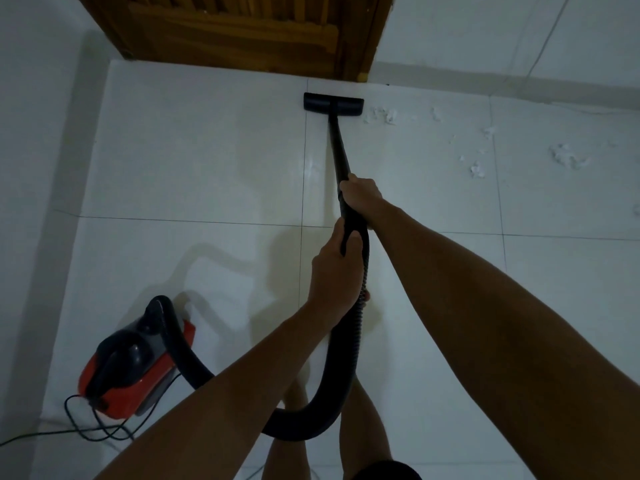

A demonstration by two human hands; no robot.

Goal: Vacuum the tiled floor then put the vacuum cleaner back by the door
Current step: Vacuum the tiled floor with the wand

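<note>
- Landmark for all positions: the wooden door [239,32], at the far wall.
- Farthest from the door, low and left in the head view: one vacuum cleaner [133,362], a red-and-black canister sitting on the tiled floor [180,161]. Judged compact but the heaviest part; likely best lifted by the black top handle, not dragged by the hose.
- One thin power cord [90,424] loops on the floor behind the canister, on its side away from the door. Slack and limp; judged a tangle or trip risk.
- One ribbed black hose [343,362] arcs from the canister's top toward the door, up to the wand. Soft and flexible; it bends freely and would give poor control if held.
- Left hand [334,268] is wrapped around the curved grip where hose meets wand; right hand [360,192] is clamped on the wand just beyond it, closer to the door. The two hands sit close together, not touching.
- One rigid black wand [337,147] runs straight from the hands toward the door. Stiff and light by appearance; the correct place to steer from.
- One flat floor nozzle [333,103] lies on the tile just short of the door's threshold.
- White debris scraps [384,116] start just right of the nozzle and scatter further right along the wall: roughly five or six clusters, exact count unclear. Judged light and easily sucked up; the vacuuming is unfinished.
</note>
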